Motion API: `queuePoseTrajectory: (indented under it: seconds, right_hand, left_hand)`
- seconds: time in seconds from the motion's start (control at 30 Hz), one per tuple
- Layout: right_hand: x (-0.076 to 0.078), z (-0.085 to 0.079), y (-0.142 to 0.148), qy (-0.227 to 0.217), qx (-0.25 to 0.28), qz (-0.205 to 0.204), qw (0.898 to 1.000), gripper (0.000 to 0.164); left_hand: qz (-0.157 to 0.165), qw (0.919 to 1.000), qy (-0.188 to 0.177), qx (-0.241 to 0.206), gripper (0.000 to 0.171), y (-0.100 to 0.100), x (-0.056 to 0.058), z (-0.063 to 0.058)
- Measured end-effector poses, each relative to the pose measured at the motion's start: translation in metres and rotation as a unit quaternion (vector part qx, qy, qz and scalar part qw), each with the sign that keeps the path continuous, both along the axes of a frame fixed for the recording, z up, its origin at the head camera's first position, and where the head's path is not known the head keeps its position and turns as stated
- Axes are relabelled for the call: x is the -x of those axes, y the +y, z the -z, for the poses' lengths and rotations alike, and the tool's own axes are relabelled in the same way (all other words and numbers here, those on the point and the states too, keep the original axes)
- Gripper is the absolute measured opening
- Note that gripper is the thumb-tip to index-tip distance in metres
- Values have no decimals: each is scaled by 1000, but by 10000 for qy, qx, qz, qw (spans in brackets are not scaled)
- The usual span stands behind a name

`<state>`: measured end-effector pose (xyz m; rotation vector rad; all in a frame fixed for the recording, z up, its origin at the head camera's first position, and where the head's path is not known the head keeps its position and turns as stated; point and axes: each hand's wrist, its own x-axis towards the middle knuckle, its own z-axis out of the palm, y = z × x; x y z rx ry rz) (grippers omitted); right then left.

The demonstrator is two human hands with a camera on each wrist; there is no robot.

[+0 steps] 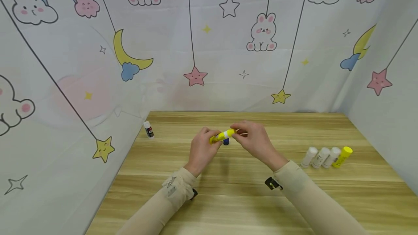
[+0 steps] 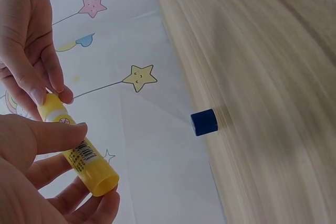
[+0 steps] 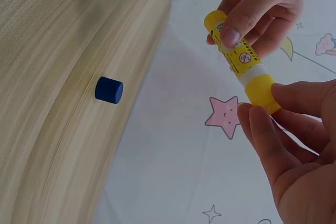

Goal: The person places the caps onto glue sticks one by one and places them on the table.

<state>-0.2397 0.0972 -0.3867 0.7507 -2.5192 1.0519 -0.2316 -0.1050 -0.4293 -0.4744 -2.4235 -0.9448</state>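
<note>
A yellow glue stick (image 1: 219,136) is held up above the table between both hands. My left hand (image 1: 203,147) grips its body, the thumb lying along the printed label (image 2: 84,153) in the left wrist view. With thumb and fingertips, my right hand (image 1: 255,139) pinches the yellow cap (image 3: 261,92) at the other end. A white band (image 3: 253,73) shows between cap and body. Behind and below the stick, a small dark blue cap (image 1: 226,141) stands on the table, also visible in both wrist views.
Three white glue sticks (image 1: 323,157) and another yellow glue stick (image 1: 343,156) stand in a row on the right of the wooden table (image 1: 235,198). A dark-labelled glue stick with a white top (image 1: 148,130) stands at the far left edge. Patterned cloth (image 1: 215,93) hangs behind.
</note>
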Motion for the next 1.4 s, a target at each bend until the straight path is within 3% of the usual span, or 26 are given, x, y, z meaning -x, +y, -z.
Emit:
queuePoseTrajectory:
  seconds: [0.63,1.13,1.4]
  right_hand:
    - [0,3,0,-70,4,-19,10000,26]
    - [-1,9,-3,-133,62,-159,9998,26]
    - [-3,7,-4,-72,7,-81,9999,24]
  left_hand:
    - [26,9999,32,-146,27,1,-1,1]
    - [139,9983,291,489,28,1,-3,1]
    - [155,9938,754,800,28,1,-3,1]
